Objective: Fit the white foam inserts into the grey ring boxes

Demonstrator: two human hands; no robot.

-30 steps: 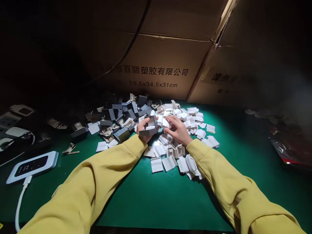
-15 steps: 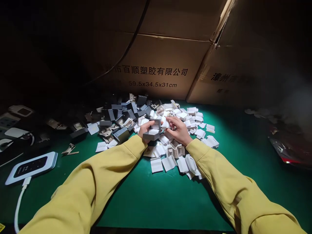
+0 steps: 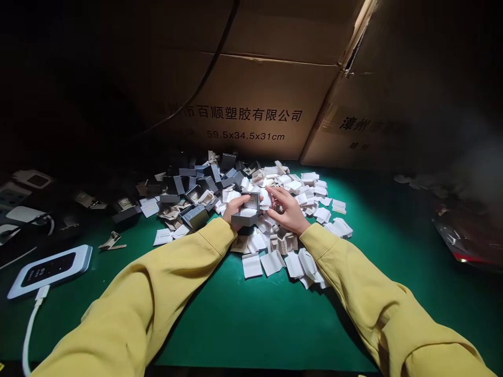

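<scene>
My left hand (image 3: 232, 208) grips a small dark grey jewelry box (image 3: 244, 220), its lid raised and a white lining inside. Just to the right, my right hand (image 3: 287, 210) curves its thumb and fingers about a white folded insert (image 3: 266, 200), close beside the box's lid. Part of the insert blends with the white pieces behind it. Around both hands lies a heap of similar white inserts (image 3: 252, 265). Several dark grey boxes (image 3: 195, 215), some open, are piled to the left behind my left hand.
Large cardboard cartons (image 3: 251, 84) stand along the back of the green table (image 3: 251, 324). A white device (image 3: 51, 271) with a plugged-in cable lies at left, near torn scraps (image 3: 111, 241). A shiny plastic bag (image 3: 467, 238) sits at far right. A black cable (image 3: 208, 73) hangs before the cartons.
My right fingers have shifted very slightly at the white insert. The box in my left hand stays almost in the same place, and the heap looks the same.
</scene>
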